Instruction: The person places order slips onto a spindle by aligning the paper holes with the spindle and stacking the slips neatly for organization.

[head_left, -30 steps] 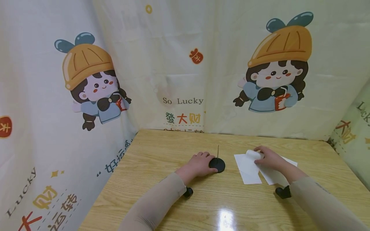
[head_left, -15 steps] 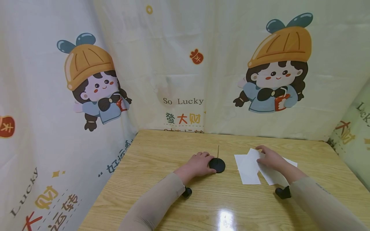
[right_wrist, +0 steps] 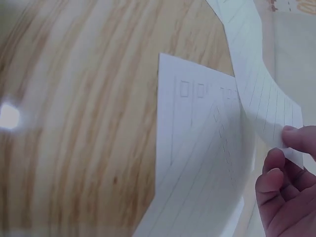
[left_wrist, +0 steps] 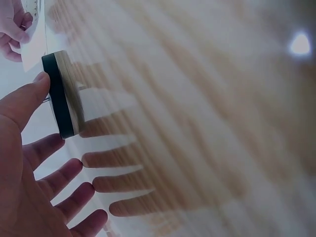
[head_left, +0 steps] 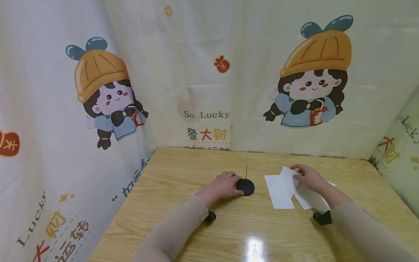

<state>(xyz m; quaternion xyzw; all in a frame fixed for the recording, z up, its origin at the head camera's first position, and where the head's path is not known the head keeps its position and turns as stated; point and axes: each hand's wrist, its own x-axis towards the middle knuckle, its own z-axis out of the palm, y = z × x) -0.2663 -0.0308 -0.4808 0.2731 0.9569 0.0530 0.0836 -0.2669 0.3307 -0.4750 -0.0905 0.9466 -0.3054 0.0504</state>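
My left hand (head_left: 224, 186) holds the edge of a round black base (head_left: 245, 187) with a thin upright spike, which looks like a bill spike. In the left wrist view, the thumb and index finger pinch the base (left_wrist: 63, 98); the other fingertips touch the table. My right hand (head_left: 311, 179) pinches the end of a white paper slip (head_left: 289, 177) between thumb and fingers. In the right wrist view this lined slip (right_wrist: 269, 103) bends upward. Beneath it lie more slips, one with printed boxes (right_wrist: 190, 106), partly hidden.
The wooden table (head_left: 183, 163) extends around both hands, with a bright reflection near its front. A printed curtain (head_left: 196, 83) hangs along the back and sides. Black devices (head_left: 322, 218) sit at both wrists.
The slip's end was curled over and now lies flatter, raised by my right hand, which has shifted slightly right. My left hand stays on the spike's base.
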